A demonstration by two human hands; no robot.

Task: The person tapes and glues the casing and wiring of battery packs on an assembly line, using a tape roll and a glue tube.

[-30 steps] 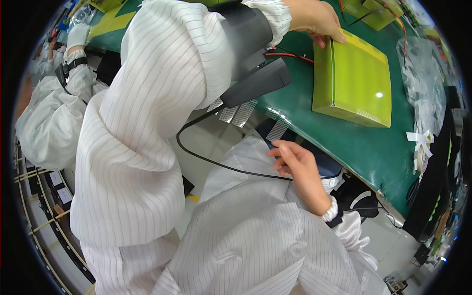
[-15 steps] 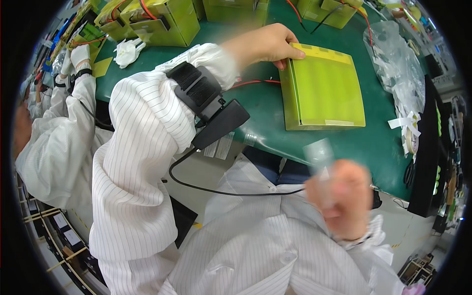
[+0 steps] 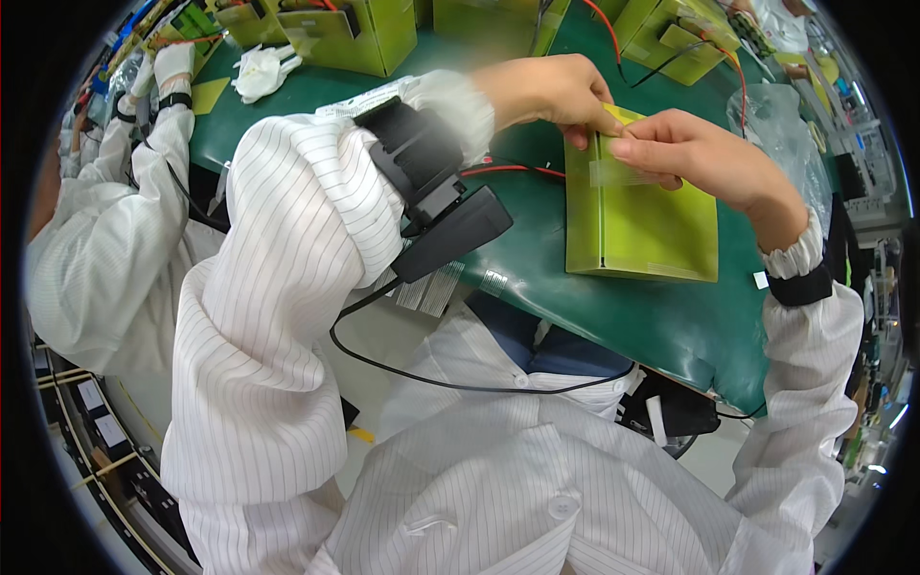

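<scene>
A yellow-green wrapped battery pack (image 3: 656, 230) lies on the green table in front of me, a red wire leading off its left side. At its far left corner my left hand (image 3: 573, 96) is closed, thumb and fingers gripping the edge. My right hand (image 3: 704, 163) reaches over the pack from the right, finger and thumb pinched on a strip of clear tape (image 3: 613, 173). That strip lies across the upper left edge of the pack. The two hands' fingertips nearly meet, and the far edge is partly hidden beneath them.
More yellow-green packs (image 3: 350, 38) with red and black wires stand along the back. Crumpled clear plastic (image 3: 791, 134) lies at the right, a white glove (image 3: 264, 73) at the back left. A co-worker's white sleeve (image 3: 105, 259) shows at far left. A black cable (image 3: 431, 385) crosses my front.
My right hand has moved from low in front of my body up to the pack, bringing the clear tape onto its edge. My left hand stays at the far left corner.
</scene>
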